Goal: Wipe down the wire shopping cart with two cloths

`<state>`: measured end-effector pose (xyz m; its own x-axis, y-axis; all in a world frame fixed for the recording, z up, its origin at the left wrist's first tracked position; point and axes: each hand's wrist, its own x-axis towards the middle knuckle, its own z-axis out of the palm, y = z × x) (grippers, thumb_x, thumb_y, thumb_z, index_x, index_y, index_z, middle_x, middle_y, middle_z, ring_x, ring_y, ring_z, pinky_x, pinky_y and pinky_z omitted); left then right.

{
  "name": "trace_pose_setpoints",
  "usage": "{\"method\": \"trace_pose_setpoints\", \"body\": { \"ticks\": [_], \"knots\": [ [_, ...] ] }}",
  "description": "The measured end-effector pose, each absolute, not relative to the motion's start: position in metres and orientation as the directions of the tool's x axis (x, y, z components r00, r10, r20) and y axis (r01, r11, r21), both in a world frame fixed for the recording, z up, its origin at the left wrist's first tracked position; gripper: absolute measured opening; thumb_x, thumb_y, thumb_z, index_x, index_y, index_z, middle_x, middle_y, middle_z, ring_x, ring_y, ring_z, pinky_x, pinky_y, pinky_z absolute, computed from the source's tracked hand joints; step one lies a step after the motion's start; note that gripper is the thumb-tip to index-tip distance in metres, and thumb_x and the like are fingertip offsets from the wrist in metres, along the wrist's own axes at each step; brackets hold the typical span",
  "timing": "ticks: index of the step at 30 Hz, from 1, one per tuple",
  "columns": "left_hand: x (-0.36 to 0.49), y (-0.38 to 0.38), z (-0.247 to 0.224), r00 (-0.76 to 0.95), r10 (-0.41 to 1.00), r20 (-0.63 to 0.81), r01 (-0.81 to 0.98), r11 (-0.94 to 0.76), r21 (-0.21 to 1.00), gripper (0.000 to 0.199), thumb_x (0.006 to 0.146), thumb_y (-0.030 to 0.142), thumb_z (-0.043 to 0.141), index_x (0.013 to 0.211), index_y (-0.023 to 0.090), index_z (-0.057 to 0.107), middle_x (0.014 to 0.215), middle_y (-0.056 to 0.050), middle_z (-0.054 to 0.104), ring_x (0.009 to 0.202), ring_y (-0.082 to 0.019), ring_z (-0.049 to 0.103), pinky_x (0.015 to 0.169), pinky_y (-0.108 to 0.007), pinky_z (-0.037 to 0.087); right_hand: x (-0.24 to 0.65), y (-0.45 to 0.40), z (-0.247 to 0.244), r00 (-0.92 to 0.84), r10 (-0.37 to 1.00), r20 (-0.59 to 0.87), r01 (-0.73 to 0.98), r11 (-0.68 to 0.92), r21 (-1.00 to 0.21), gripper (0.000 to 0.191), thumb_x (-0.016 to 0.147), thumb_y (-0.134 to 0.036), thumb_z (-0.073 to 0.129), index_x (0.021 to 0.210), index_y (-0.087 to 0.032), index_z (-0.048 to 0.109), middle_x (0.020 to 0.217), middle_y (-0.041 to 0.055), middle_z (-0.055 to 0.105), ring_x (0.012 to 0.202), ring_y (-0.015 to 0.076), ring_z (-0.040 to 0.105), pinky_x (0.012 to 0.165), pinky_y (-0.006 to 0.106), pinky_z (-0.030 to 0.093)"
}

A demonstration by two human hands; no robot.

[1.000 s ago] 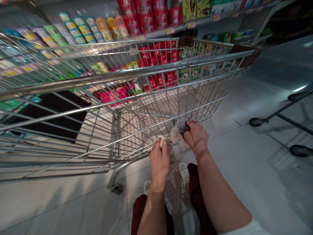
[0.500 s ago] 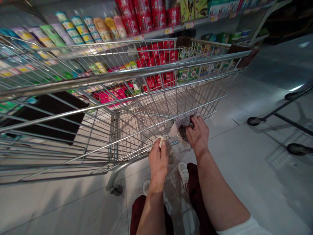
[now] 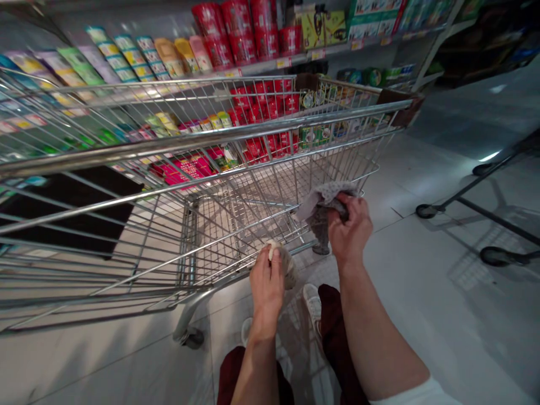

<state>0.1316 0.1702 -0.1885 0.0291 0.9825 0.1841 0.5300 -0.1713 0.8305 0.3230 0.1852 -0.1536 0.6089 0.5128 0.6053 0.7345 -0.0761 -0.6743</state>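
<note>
My right hand (image 3: 351,228) grips a crumpled grey cloth (image 3: 323,211) with a textured surface, held just in front of the cart's lower side. My left hand (image 3: 268,275) is closed on a cream-coloured cloth (image 3: 287,267), its bunched top showing between thumb and fingers and the rest hanging behind the hand. Both hands are low, close to the wire side of a metal shopping cart (image 3: 202,135). Whether either cloth touches the wires I cannot tell.
Beyond the cart are store shelves with red tubs (image 3: 244,45), pastel bottles (image 3: 169,56) and green boxes (image 3: 323,28). A black wheeled frame (image 3: 476,208) stands at the right. My shoes (image 3: 312,304) are on the pale tiled floor (image 3: 405,315) below. A cart caster (image 3: 192,337) sits near my left arm.
The grey cloth has shifted slightly up and right with my right hand and shows more spread out. My left hand keeps hold of the cream cloth. The whole view has shifted a little.
</note>
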Motion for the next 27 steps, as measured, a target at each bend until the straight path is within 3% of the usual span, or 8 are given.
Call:
{"method": "trace_pose_setpoints", "body": {
  "ticks": [3,6,10,14,16,22,24,27],
  "knots": [
    [0.131,0.171,-0.189,0.024,0.981,0.191,0.536,-0.174,0.826,0.042,0.095,0.042,0.041,0.114,0.013,0.065,0.118,-0.015,0.069,0.113,-0.024,0.063,0.103,-0.040,0.047,0.326,0.189,-0.171,0.535,0.665,0.520,0.766,-0.122,-0.632,0.032,0.074,-0.023,0.051,0.101,-0.017,0.067,0.106,0.0117,0.066,0.108,0.0245,0.057,0.097,0.039,0.046],
    [0.131,0.171,-0.189,0.051,0.979,0.197,0.544,-0.193,0.816,0.041,0.094,0.041,0.042,0.114,0.013,0.065,0.118,-0.016,0.069,0.114,-0.025,0.063,0.104,-0.041,0.047,0.332,0.191,-0.185,0.556,0.719,0.418,0.734,-0.188,-0.653,0.035,0.072,-0.024,0.053,0.102,-0.014,0.068,0.104,0.0124,0.067,0.103,0.0239,0.060,0.094,0.037,0.047],
    [0.130,0.171,-0.190,0.087,0.975,0.205,0.549,-0.218,0.807,0.041,0.095,0.040,0.041,0.113,0.011,0.064,0.117,-0.017,0.069,0.113,-0.025,0.063,0.103,-0.043,0.047,0.339,0.189,-0.175,0.677,0.622,0.394,0.642,-0.236,-0.729,0.030,0.076,-0.030,0.053,0.097,-0.019,0.071,0.097,0.0068,0.068,0.093,0.0220,0.062,0.087,0.036,0.048],
    [0.130,0.171,-0.189,0.080,0.976,0.202,0.542,-0.212,0.813,0.039,0.095,0.041,0.041,0.110,0.013,0.065,0.115,-0.015,0.069,0.111,-0.024,0.063,0.101,-0.042,0.048,0.341,0.189,-0.155,0.698,0.449,0.558,0.666,-0.123,-0.736,0.033,0.077,-0.028,0.050,0.104,-0.017,0.067,0.105,0.0105,0.065,0.102,0.0233,0.060,0.093,0.037,0.046],
    [0.130,0.171,-0.189,0.086,0.976,0.202,0.536,-0.216,0.816,0.039,0.095,0.041,0.041,0.108,0.014,0.065,0.114,-0.015,0.070,0.110,-0.024,0.064,0.101,-0.042,0.048,0.340,0.190,-0.153,0.655,0.468,0.594,0.700,-0.078,-0.710,0.036,0.079,-0.031,0.051,0.109,-0.016,0.064,0.107,0.0119,0.064,0.103,0.0237,0.059,0.094,0.038,0.046],
    [0.131,0.171,-0.193,0.079,0.962,0.260,0.536,-0.261,0.803,0.039,0.094,0.042,0.042,0.107,0.014,0.065,0.111,-0.015,0.070,0.106,-0.024,0.066,0.098,-0.042,0.050,0.345,0.191,-0.170,0.648,0.673,0.356,0.649,-0.244,-0.721,0.034,0.072,-0.027,0.052,0.103,-0.020,0.067,0.112,0.0095,0.067,0.104,0.0243,0.060,0.094,0.039,0.046],
    [0.131,0.171,-0.194,0.088,0.963,0.256,0.539,-0.262,0.801,0.039,0.094,0.043,0.042,0.107,0.014,0.065,0.111,-0.015,0.071,0.106,-0.024,0.066,0.097,-0.041,0.051,0.350,0.191,-0.172,0.689,0.661,0.298,0.602,-0.292,-0.743,0.033,0.069,-0.027,0.054,0.098,-0.020,0.069,0.111,0.0089,0.069,0.100,0.0254,0.062,0.092,0.040,0.047],
    [0.132,0.172,-0.196,0.093,0.960,0.264,0.541,-0.271,0.796,0.038,0.094,0.042,0.042,0.108,0.014,0.065,0.110,-0.015,0.071,0.106,-0.024,0.067,0.097,-0.041,0.051,0.357,0.192,-0.169,0.779,0.536,0.324,0.523,-0.272,-0.808,0.032,0.071,-0.029,0.053,0.096,-0.018,0.070,0.097,0.0084,0.071,0.087,0.0243,0.064,0.084,0.040,0.049]
  ]
}}
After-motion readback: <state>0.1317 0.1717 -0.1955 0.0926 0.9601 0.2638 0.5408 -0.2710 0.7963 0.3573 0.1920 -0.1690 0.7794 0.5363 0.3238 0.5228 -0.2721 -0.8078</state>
